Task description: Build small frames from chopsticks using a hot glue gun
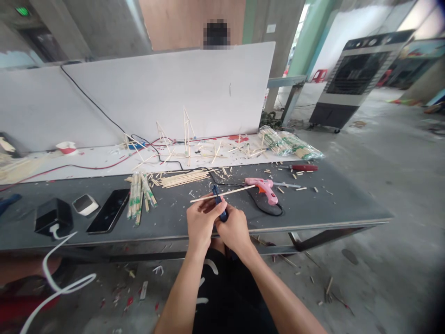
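My left hand (202, 218) is closed, pinching a thin wooden stick (239, 189) that points out to the right over the table edge. In my right hand (234, 228), also closed, is a dark blue cutting tool (216, 190), probably nippers, held upright with its jaws against the stick. Whether the jaws are fully closed I cannot tell. Just beyond the stick's right end lies a pink glue gun (264, 188) with a black cord. A pile of bare wooden sticks (186, 178) is behind my hands, with paper-wrapped chopsticks (136, 197) to the left.
Stick frames (187, 134) stand before a white panel (167, 93). Bagged chopsticks (292, 143) and a red-handled screwdriver (304, 167) lie right. A phone (108, 211), a black charger block (54, 217) and a white device (85, 204) sit left. Another person's head shows behind the panel.
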### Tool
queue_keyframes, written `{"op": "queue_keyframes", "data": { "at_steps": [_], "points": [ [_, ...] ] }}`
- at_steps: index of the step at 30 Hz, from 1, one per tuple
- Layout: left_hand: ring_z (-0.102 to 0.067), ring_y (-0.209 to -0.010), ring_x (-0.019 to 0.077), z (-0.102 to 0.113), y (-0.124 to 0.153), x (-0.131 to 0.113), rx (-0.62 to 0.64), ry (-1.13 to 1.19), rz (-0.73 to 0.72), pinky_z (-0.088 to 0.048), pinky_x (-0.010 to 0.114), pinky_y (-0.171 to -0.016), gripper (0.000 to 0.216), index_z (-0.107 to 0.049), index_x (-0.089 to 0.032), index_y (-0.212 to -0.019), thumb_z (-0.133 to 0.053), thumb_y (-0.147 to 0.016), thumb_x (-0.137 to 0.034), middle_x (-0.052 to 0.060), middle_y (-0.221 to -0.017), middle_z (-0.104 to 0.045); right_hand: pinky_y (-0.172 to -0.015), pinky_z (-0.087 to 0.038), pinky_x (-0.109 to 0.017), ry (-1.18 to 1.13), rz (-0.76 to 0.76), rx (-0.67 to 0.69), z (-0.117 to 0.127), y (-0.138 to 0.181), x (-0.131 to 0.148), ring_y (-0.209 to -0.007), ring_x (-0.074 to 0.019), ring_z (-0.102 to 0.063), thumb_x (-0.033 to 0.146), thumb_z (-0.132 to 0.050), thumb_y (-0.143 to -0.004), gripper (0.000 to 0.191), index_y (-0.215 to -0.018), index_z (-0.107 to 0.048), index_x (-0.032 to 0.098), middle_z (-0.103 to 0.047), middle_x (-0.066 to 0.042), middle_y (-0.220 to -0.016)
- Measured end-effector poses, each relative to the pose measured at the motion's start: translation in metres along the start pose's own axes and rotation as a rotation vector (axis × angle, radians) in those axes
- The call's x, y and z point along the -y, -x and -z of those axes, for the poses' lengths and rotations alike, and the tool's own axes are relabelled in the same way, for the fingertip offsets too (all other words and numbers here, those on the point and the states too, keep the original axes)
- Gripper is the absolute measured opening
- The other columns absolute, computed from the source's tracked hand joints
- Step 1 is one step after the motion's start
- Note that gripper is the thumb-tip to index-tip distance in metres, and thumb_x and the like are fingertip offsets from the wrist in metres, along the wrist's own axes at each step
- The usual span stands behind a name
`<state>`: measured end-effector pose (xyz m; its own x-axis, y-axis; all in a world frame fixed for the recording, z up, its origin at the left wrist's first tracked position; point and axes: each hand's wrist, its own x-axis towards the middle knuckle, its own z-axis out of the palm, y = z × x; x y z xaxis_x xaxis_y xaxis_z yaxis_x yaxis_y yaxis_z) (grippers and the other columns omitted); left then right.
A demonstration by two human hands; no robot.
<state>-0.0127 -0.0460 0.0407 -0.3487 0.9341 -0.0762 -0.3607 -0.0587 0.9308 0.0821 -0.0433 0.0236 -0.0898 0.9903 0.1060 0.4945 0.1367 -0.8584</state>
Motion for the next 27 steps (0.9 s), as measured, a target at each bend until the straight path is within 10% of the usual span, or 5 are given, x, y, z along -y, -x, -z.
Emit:
{"op": "queue_keyframes", "data": {
  "at_steps": [8, 14, 19, 27],
  "points": [
    [-0.075, -0.094, 0.0291, 0.002, -0.001, 0.001, 0.031, 0.015, 0.008, -0.059, 0.041, -0.091, 0.048, -0.076, -0.011, -0.098, -0.094, -0.056, -0.026, 0.014, -0.096, -0.079, -0.057, -0.038, -0.024, -0.139, -0.032, 0.04, 0.007, 0.004, 0.0, -0.06, -0.0164, -0.058, 0.028, -0.058, -0.081, 0.023, -0.096, -0.071, 0.017, -0.071, -0.003, -0.071],
    [-0.067, -0.116, 0.0326, 0.011, 0.001, -0.002, 0.315, -0.075, 0.028, -0.056, 0.038, -0.096, 0.074, -0.069, -0.014, -0.125, -0.094, -0.059, -0.034, 0.019, -0.122, -0.071, -0.06, -0.041, -0.024, -0.214, -0.049, 0.035, 0.019, 0.001, 0.0, -0.064, -0.017, -0.061, 0.027, -0.061, -0.079, 0.017, -0.089, -0.07, 0.017, -0.072, -0.002, -0.073],
    [-0.074, -0.084, 0.0222, 0.01, -0.007, -0.003, 0.032, -0.142, -0.197, -0.059, 0.032, -0.078, 0.048, -0.073, -0.015, -0.114, -0.08, -0.078, -0.046, 0.011, -0.092, -0.077, -0.061, -0.04, -0.024, -0.16, -0.067, 0.046, 0.017, 0.0, -0.002, -0.062, -0.0161, -0.059, 0.03, -0.062, -0.08, 0.012, -0.08, -0.066, 0.019, -0.069, 0.0, -0.069],
    [-0.064, -0.057, 0.0152, 0.015, -0.007, -0.011, 0.022, -0.41, -0.398, -0.05, 0.023, -0.057, 0.027, -0.074, -0.017, -0.079, -0.073, -0.083, -0.044, 0.004, -0.064, -0.07, -0.061, -0.039, -0.024, -0.189, -0.014, 0.077, 0.019, 0.006, 0.0, -0.063, -0.0148, -0.057, 0.031, -0.06, -0.084, 0.015, -0.08, -0.065, 0.018, -0.067, 0.001, -0.071]
  ]
}}
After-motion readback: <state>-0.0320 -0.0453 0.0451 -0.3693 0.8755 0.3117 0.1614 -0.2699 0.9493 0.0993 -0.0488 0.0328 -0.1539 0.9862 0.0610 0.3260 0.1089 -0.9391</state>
